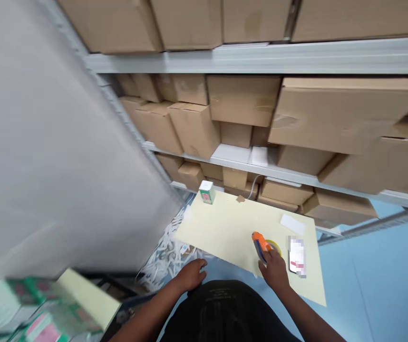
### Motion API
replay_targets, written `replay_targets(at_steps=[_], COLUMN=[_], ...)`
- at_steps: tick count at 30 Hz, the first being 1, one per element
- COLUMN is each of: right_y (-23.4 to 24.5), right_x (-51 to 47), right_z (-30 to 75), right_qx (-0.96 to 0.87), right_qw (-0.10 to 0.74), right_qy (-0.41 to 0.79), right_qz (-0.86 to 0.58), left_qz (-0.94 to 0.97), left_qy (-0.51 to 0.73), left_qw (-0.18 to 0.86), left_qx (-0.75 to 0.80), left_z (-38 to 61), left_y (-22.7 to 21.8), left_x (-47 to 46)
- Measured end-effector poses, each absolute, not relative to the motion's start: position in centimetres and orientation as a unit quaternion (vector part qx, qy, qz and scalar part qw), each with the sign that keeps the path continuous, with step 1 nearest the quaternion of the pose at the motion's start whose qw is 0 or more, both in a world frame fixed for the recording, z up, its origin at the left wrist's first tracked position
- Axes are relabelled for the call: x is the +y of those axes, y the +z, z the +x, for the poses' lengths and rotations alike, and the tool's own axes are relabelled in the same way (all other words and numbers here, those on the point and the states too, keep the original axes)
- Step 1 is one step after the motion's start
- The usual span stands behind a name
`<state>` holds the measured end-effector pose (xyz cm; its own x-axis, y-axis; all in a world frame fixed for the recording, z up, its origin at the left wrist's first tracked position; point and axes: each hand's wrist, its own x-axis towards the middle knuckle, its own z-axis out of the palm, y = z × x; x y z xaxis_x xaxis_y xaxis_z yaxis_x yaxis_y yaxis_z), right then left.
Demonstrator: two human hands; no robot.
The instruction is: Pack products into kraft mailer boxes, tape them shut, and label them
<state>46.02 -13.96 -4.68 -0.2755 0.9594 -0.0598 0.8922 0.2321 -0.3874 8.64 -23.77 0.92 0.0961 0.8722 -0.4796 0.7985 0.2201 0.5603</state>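
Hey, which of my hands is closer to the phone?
Right. Your right hand is on the orange tape dispenser, just left of the phone; your left hand is farther left, off the near edge of the table.

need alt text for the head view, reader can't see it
A person's right hand holds an orange tape dispenser at a pale yellow table, near a phone; the left hand looks empty. A green-and-white box stands at the far left corner, before shelves of cardboard boxes.

left hand (191, 274) hovers loosely curled while right hand (274, 269) reaches forward, gripping.
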Motion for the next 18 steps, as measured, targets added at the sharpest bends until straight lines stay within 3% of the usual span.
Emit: replay_targets(at_steps=[8,18], right_y=[-5.4,-2.9], right_x=[-15.9,-18.0], right_z=[42.4,28.4], right_qx=[-0.854,-0.916], right_qw=[0.087,0.074], right_qy=[0.253,0.213], right_qz=[-0.445,-0.333], left_qz=[0.523,0.453], left_qy=[0.158,0.244], left_qw=[0.394,0.321], left_qx=[0.739,0.795], left_z=[7.6,1.5], left_y=[0.3,1.8], left_x=[-31.9,-46.6])
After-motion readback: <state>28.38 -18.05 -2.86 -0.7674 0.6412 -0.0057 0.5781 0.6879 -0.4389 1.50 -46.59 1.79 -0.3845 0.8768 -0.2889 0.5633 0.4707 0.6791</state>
